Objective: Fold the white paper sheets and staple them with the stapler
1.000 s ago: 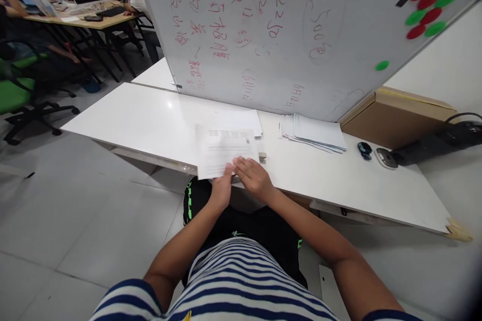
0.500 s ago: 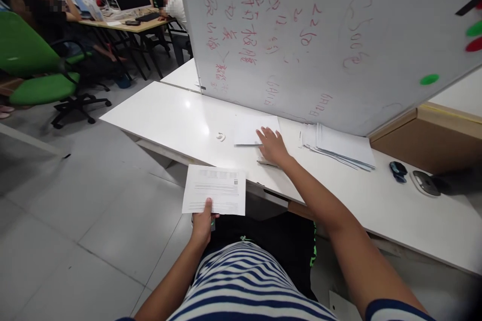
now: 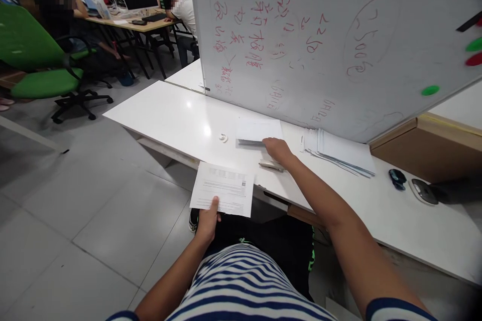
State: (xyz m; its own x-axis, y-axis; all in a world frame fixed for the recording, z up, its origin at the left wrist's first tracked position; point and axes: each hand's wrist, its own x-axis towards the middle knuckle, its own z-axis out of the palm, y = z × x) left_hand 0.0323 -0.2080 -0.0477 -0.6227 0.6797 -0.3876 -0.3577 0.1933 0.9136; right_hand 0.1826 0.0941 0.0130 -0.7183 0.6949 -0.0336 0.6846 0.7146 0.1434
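My left hand (image 3: 208, 220) is closed on a printed sheet of paper (image 3: 224, 188), thumb on top, held in front of the desk edge above my lap. My right hand (image 3: 277, 150) reaches over the white desk and pinches the front right edge of the white paper (image 3: 258, 130) lying there. That near edge is slightly raised; my fingertips are partly hidden. Just below my right hand lies a slim beige object (image 3: 271, 165), its kind unclear. To the left of the paper sits a small curled white piece (image 3: 223, 138).
A fanned stack of papers (image 3: 344, 153) lies to the right, near a cardboard box (image 3: 425, 150), a small dark item (image 3: 397, 179) and a computer mouse (image 3: 424, 190). A whiteboard (image 3: 339, 50) stands along the desk's back. Two people sit beyond, near a green chair (image 3: 45, 83).
My right hand has gone from lying spread over the desk paper to pinching its near edge, which has lifted. The sheet in my left hand has shifted slightly right in view.
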